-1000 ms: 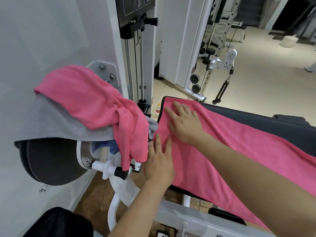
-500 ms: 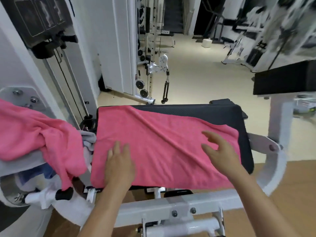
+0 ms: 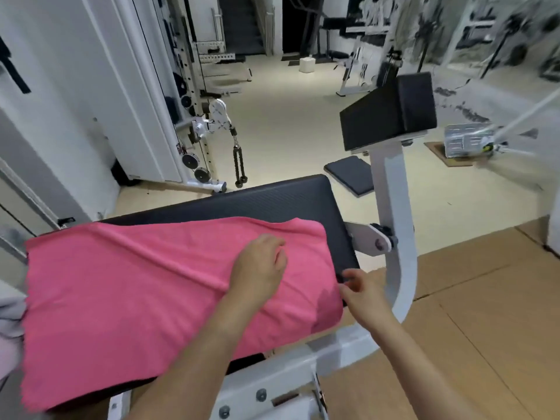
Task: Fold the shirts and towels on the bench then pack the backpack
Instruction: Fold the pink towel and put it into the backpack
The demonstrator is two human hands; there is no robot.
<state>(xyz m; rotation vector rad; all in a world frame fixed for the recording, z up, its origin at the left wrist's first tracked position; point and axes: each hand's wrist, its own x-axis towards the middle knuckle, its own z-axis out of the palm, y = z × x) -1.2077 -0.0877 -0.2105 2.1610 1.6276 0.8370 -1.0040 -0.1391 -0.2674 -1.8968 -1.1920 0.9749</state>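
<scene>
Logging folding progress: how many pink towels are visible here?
1. The pink towel lies spread across the black bench pad, under the left hand, with the right hand at its right end. Cloth cut off at the left edge may include another.

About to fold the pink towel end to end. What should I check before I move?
1. Towel lies spread on the bench: ok.
2. Towel flat: not ok, a ridge runs across it.
3. Left hand rests on the towel's right end: ok.
4. Right hand has hold of the near right corner: cannot tell, blurred.
5. Nothing but the hands on the towel: ok.
</scene>
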